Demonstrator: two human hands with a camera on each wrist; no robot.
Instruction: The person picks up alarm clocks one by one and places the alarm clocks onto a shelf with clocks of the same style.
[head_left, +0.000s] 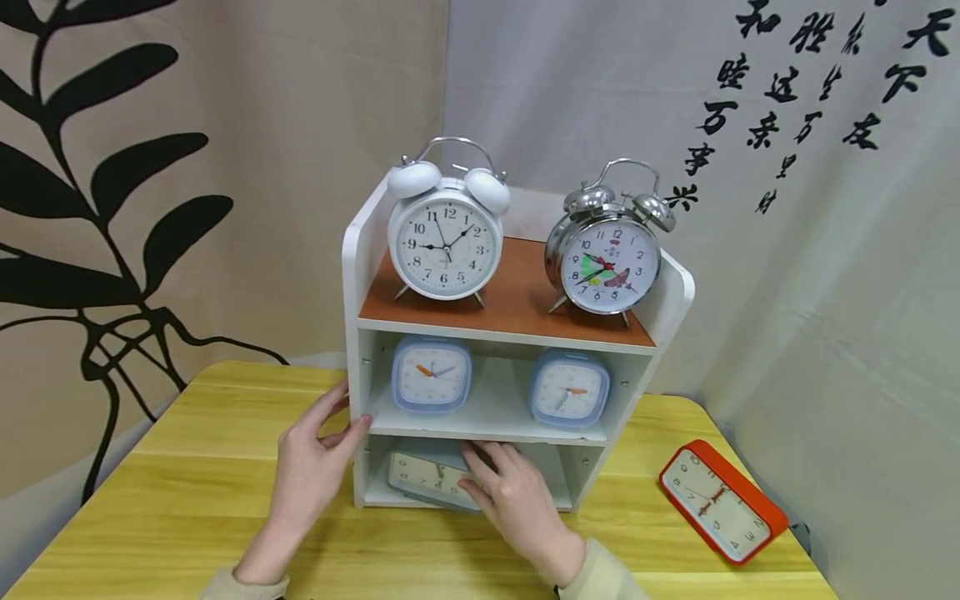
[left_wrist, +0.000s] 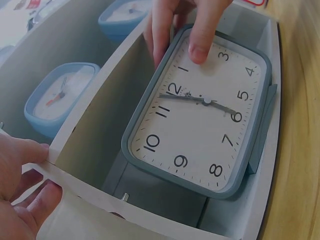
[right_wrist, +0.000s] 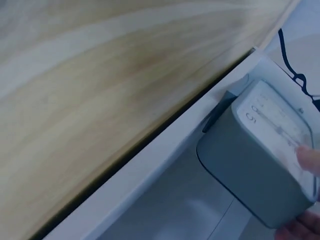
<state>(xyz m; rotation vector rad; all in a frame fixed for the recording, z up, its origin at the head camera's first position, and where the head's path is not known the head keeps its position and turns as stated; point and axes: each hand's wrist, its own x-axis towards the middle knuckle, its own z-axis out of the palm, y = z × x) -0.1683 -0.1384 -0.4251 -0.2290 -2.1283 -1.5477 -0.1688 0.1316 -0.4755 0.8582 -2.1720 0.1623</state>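
Observation:
A grey-blue rectangular clock (head_left: 431, 477) with a white dial leans in the bottom compartment of a white shelf (head_left: 360, 367). In the left wrist view its whole dial (left_wrist: 185, 135) shows. My right hand (head_left: 513, 498) grips one end of this clock, thumb on the dial and fingers round behind. The side of its casing (right_wrist: 245, 165) shows in the right wrist view, close to the shelf's front edge. At the shelf's left side panel is my left hand (head_left: 315, 446), its thumb on the front edge and its fingers along the outer face.
On the brown top board stand a white twin-bell alarm clock (head_left: 446, 254) and a silver one (head_left: 609, 267). Two small blue clocks (head_left: 431, 375) sit in the middle compartment. Right of the shelf, a red clock (head_left: 723, 504) lies on the wooden table (head_left: 187, 467).

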